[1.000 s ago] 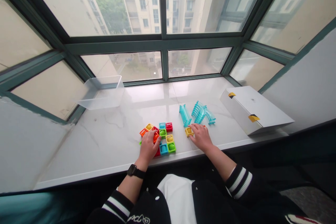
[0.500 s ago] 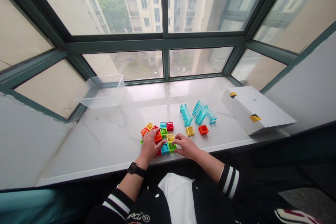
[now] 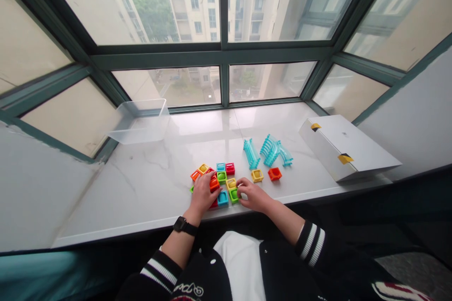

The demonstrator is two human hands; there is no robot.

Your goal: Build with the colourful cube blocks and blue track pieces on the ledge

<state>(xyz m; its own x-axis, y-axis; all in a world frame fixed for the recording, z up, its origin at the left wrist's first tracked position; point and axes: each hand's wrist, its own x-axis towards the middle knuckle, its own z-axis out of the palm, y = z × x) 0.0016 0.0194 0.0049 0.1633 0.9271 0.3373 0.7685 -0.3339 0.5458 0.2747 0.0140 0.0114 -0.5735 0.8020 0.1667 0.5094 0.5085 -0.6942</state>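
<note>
A cluster of coloured square blocks [image 3: 221,176] lies near the front edge of the white marble sill [image 3: 148,183]. My left hand [image 3: 202,196] rests flat on the cluster's left side, over orange and red blocks. My right hand [image 3: 253,195] pinches the green block [image 3: 233,194] at the cluster's front right corner. A yellow block [image 3: 257,175] and a red-orange block [image 3: 274,174] sit apart to the right. Behind them lie clear turquoise curved track pieces [image 3: 270,150].
A clear plastic tub [image 3: 140,121] stands at the back left by the window. A white cardboard box [image 3: 348,146] with yellow tape lies at the right end of the sill. Window frames [image 3: 223,54] close off the back.
My right hand left the yellow block beside the red-orange one and moved left to the green block at the cluster's corner. My left hand stayed on the cluster.
</note>
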